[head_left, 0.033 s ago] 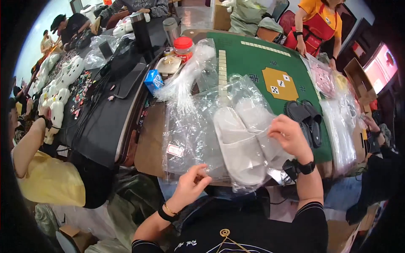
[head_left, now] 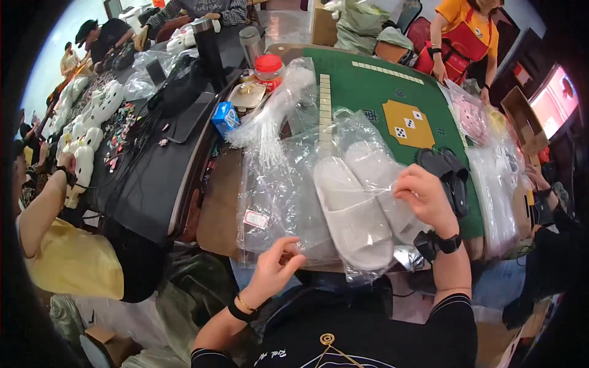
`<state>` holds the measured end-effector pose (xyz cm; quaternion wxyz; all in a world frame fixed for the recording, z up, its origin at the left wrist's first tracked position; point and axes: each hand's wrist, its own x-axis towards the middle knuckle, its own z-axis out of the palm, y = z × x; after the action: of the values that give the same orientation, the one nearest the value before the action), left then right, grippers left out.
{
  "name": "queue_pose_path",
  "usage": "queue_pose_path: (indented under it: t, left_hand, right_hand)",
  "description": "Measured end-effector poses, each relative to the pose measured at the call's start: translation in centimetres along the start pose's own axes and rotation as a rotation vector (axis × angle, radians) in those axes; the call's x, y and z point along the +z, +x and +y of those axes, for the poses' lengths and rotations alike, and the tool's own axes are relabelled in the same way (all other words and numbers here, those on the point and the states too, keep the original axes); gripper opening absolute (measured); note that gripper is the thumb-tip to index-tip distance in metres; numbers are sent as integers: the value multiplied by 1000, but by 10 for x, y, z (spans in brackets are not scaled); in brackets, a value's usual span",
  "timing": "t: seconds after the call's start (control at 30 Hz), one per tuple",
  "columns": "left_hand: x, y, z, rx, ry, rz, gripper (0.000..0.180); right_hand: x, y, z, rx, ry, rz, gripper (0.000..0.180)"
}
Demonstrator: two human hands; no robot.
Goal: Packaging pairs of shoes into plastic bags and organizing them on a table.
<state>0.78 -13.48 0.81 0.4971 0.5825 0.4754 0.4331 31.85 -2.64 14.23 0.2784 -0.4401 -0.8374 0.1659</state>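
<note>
A pair of pale open-toe slippers (head_left: 354,214) lies side by side in a clear plastic bag (head_left: 363,132) at the table's near edge. My right hand (head_left: 424,197) is closed in a pinch on the bag's right side, beside the right slipper. My left hand (head_left: 276,267) hovers by the near table edge, left of the slippers; its fingers are half curled, the thumb stands apart from the forefinger, and nothing shows between them. More clear plastic (head_left: 288,196) with a small red-bordered label (head_left: 256,219) spreads under and beside the slippers.
Black slippers (head_left: 443,178) lie on a green game mat (head_left: 368,86) with tile rows and dice. Flat plastic bags (head_left: 494,190) line the right edge. White tassel-like strands (head_left: 270,138), a red-lidded jar (head_left: 269,70) and a blue box (head_left: 225,118) stand left. Other people work around.
The bagged slippers have shifted slightly to the right and turned a little, and the right slipper looks less blurred. My hands have barely moved.
</note>
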Motion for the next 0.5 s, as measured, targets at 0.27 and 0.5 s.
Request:
queue_pose_path:
  t: [0.27,0.5]
  left_hand:
    - [-50,15,10,93,19,381,30]
    - [-86,41,22,240,201,540,28]
  right_hand:
    - [-28,25,-42,-199,-74,-8,7]
    - [-5,31,-50,-334,-48,-77,20]
